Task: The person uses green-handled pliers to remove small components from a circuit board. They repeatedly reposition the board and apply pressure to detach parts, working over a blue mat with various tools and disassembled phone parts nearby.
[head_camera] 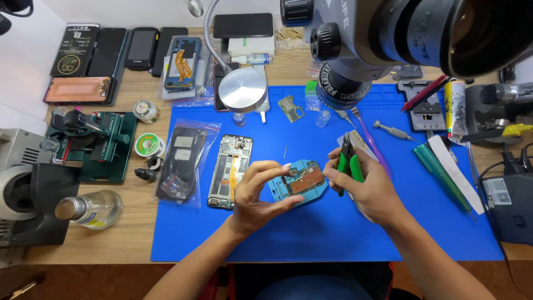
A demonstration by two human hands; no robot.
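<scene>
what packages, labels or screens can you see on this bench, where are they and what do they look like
Black box: far left corner of the desk, flat, green and gold print.
Dark phone screens: far edge, left of centre, black rectangles, unlit.
Black phone: top centre, lying on a white box.
Plastic bag: left edge of the blue mat, clear, dark parts and white stickers inside.
White label: on the black unit at right.

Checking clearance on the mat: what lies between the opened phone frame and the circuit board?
In the head view, only the left hand lies between the opened phone frame and the circuit board.
</scene>
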